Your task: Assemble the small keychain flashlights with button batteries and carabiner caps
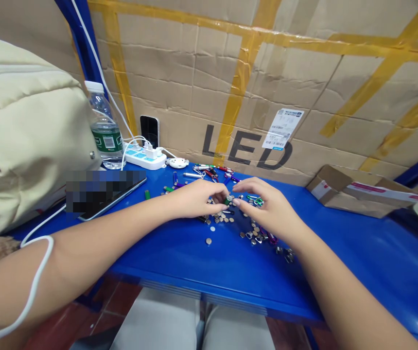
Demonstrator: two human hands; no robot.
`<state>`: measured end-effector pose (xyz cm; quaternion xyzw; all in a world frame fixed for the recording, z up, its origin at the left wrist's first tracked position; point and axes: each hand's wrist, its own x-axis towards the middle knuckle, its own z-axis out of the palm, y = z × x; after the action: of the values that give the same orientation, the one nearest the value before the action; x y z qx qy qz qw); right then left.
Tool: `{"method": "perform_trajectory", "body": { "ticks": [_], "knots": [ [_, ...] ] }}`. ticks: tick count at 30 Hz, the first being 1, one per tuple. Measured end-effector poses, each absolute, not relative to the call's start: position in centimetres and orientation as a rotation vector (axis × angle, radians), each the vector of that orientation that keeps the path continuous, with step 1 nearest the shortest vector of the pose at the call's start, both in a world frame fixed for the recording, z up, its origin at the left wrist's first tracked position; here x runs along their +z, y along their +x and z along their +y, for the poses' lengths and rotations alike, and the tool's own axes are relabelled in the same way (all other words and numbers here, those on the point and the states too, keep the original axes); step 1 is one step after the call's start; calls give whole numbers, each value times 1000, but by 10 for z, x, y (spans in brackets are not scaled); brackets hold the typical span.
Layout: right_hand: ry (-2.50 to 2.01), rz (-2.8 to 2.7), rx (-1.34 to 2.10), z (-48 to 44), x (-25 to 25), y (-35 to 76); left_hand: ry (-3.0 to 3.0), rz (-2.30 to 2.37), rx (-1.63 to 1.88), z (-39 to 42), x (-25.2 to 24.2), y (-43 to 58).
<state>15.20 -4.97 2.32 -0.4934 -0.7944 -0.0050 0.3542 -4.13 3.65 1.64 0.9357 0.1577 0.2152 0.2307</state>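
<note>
My left hand (198, 199) pinches a short green tube (228, 200) with a silvery end between thumb and fingertips, just above the table. My right hand (269, 206) is close by on the other side of the tube, its thumb and fingers apart. Below both hands lie several small round silvery discs like button cells (225, 219). Small metal clips (256, 238) are scattered under the right hand. Behind the hands is a heap of slim coloured metal tubes with clips (209, 171). Another green tube (147, 195) stands left of the left forearm.
The blue table (194, 262) backs onto a taped cardboard sheet (180, 73). At left are a beige bag (30, 121), water bottle (106, 131), power strip (145, 158), phone (149, 130) and tablet (117, 197). An open cardboard box (362, 194) sits right. A white cable (36, 277) crosses my left arm.
</note>
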Motion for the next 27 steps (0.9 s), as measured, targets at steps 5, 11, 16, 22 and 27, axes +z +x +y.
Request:
{"method": "perform_trajectory", "body": {
  "ticks": [5, 11, 16, 22, 27],
  "knots": [
    [-1458, -2183, 84, -51, 24, 166, 2765, 433, 660, 39, 21, -43],
    [-1665, -2300, 216, -49, 13, 162, 2827, 470, 670, 41, 23, -44],
    [-1656, -2326, 206, -44, 7, 158, 2837, 462, 640, 41, 21, -43],
    [-1495, -2240, 67, -46, 14, 159, 2850, 470, 625, 41, 21, -43],
    [-1232, -2075, -124, -53, 26, 153, 2879, 428, 588, 41, 20, -43]
  ]
}}
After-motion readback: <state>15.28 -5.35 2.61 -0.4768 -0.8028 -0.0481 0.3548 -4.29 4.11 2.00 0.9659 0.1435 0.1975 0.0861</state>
